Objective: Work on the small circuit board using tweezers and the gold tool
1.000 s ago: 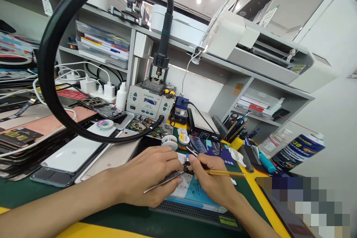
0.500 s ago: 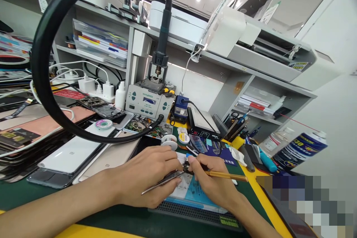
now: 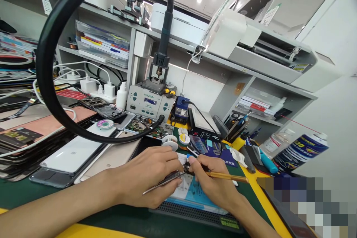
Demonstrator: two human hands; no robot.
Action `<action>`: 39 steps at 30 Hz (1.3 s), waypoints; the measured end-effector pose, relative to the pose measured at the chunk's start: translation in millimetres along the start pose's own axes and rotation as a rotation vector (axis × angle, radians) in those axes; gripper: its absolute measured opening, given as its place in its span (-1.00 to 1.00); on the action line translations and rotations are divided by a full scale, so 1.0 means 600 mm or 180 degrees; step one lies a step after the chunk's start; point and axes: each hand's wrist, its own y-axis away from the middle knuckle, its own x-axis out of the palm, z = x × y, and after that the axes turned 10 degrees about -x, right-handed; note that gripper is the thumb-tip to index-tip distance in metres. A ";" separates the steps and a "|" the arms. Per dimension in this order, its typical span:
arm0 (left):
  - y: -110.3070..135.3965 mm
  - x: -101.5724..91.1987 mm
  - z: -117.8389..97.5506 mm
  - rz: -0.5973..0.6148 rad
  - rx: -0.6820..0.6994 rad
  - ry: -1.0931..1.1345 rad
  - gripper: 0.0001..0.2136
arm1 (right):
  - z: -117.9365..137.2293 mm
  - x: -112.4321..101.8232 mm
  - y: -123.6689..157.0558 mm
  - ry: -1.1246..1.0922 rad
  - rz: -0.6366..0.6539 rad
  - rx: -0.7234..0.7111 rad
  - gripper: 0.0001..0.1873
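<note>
My left hand [image 3: 147, 180] is closed on metal tweezers [image 3: 161, 183] whose tips meet a small dark part [image 3: 186, 168] at the middle of the bench. My right hand [image 3: 214, 182] pinches a thin yellow-handled tool [image 3: 227, 177], its tip at the same small part. Both hands rest over a white and blue work pad [image 3: 192, 193] lying on a black perforated holder [image 3: 195, 214]. The part itself is mostly hidden by my fingers.
A thick black hose [image 3: 52, 44] loops up to the hot-air station [image 3: 149, 101]. Several phones [image 3: 75, 152] are stacked at left. Solder spools [image 3: 170, 141], a black heating plate [image 3: 202, 122], a spray can [image 3: 299, 150] and blue tools [image 3: 266, 161] lie around. Shelves and a white printer [image 3: 267, 52] stand behind.
Hands stay in place on the small part; only the camera view shifts slightly.
</note>
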 end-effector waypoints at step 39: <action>-0.004 -0.004 0.006 0.0110 0.0041 -0.0113 -0.85 | 0.005 -0.006 -0.003 0.0138 0.0056 -0.0119 -0.50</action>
